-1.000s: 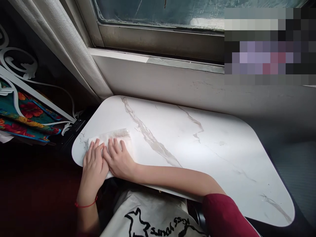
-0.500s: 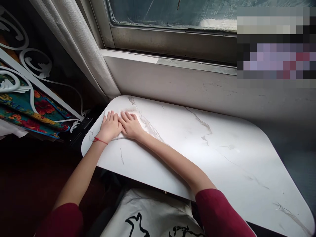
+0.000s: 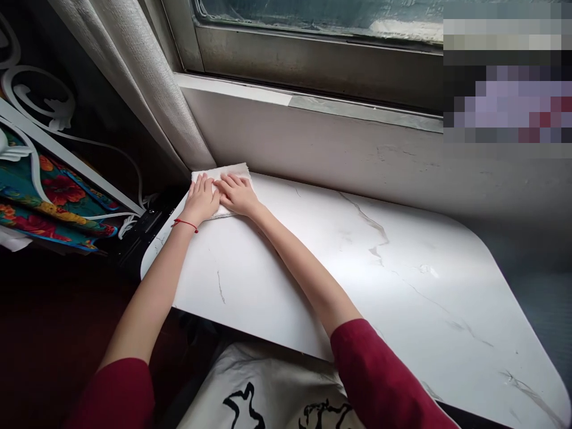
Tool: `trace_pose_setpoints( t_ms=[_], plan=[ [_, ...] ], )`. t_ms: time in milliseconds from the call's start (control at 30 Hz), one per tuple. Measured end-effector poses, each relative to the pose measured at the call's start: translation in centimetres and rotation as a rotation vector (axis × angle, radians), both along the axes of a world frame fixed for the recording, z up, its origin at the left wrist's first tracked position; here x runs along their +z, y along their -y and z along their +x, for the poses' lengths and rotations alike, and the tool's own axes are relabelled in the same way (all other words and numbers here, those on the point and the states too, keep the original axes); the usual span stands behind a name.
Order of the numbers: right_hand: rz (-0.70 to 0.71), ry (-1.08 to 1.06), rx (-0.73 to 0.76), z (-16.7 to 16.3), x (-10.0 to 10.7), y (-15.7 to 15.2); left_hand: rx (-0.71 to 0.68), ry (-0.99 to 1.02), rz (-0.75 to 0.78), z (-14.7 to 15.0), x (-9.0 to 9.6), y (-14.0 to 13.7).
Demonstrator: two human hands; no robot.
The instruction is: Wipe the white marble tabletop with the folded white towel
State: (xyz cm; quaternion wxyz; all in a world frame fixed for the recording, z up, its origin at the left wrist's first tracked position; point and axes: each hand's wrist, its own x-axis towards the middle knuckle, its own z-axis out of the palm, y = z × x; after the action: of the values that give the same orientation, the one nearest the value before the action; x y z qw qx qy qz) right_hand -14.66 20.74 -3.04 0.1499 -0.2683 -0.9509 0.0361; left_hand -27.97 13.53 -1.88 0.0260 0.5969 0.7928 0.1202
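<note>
A white cloth (image 3: 236, 169) lies spread at the far left corner of the white marble-patterned table (image 3: 308, 238). My left hand (image 3: 202, 198) presses flat on the cloth's left part, fingers stretched forward, with a red string bracelet at the wrist. Beside it, my right hand (image 3: 238, 196) lies flat on the cloth too, its fingers spread. The two hands touch or nearly touch at the middle. Part of the cloth is hidden under my palms, while its back edge reaches past the table's rim towards the wall.
Behind the table stand a pale wall (image 3: 313, 149) and a window frame (image 3: 313, 65). A light curtain (image 3: 147, 77) hangs at the back left. White scrolled metalwork (image 3: 67, 140) with flowered fabric (image 3: 62, 187) is on the left, near a black object (image 3: 147, 229) by the table edge.
Both hands have slid the cloth away from me, towards the back edge and wall. More of the cloth now shows beyond the fingers. The view has shifted slightly.
</note>
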Motion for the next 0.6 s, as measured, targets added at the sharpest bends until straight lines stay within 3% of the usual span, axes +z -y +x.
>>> trace_pose_setpoints(
  t_ms=[333,600],
  plan=[
    [-0.087,-0.075,0.153,-0.8,0.2,-3.7,-0.019,-0.007,0.04,-1.6,-0.6,-0.4],
    [-0.061,-0.06,0.112,-1.2,0.3,-3.6,-0.011,-0.026,0.053,-1.8,-1.0,-0.7]
  ],
)
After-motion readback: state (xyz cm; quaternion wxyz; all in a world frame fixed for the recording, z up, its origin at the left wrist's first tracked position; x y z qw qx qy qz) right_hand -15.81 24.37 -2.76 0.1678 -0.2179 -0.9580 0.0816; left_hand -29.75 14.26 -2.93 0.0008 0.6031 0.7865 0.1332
